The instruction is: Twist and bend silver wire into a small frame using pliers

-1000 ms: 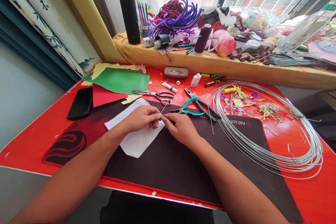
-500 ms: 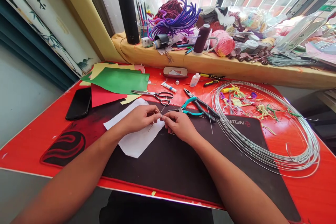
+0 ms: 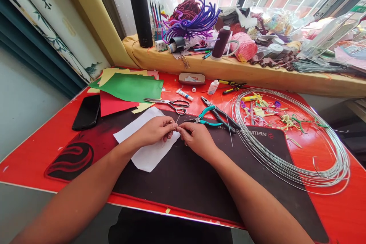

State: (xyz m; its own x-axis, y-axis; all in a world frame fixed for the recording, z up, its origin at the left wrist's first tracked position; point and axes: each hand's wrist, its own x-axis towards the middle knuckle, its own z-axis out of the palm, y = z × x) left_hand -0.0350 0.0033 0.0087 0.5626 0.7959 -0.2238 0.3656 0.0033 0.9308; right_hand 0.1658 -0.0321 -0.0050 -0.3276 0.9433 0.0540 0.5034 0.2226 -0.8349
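Observation:
My left hand [image 3: 157, 129] pinches a thin wire [image 3: 166, 141] between thumb and fingers, above a sheet of white paper [image 3: 148, 158]. The wire slants, one end pointing down over the sheet and the other up toward the scissors. Fingertips of my right hand [image 3: 199, 138] meet those of the left at the wire. Its thumb and forefinger are pressed together; whatever lies between them is too small to make out. Just beyond my hands lie scissors [image 3: 178, 103], turquoise-handled pliers [image 3: 206, 115] and black-handled pliers [image 3: 224, 118].
A large coil of wire [image 3: 337, 156] lies at the right, around paper scraps [image 3: 260, 112]. Coloured paper [image 3: 134, 87] and a phone [image 3: 86, 112] are at the left. A glue bottle [image 3: 213, 87] stands near the back. The cluttered sill holds a black flask [image 3: 140, 17].
Both hands keep their place with fingertips together, and the left fingers shift slightly on the wire. The whole view has moved very slightly.

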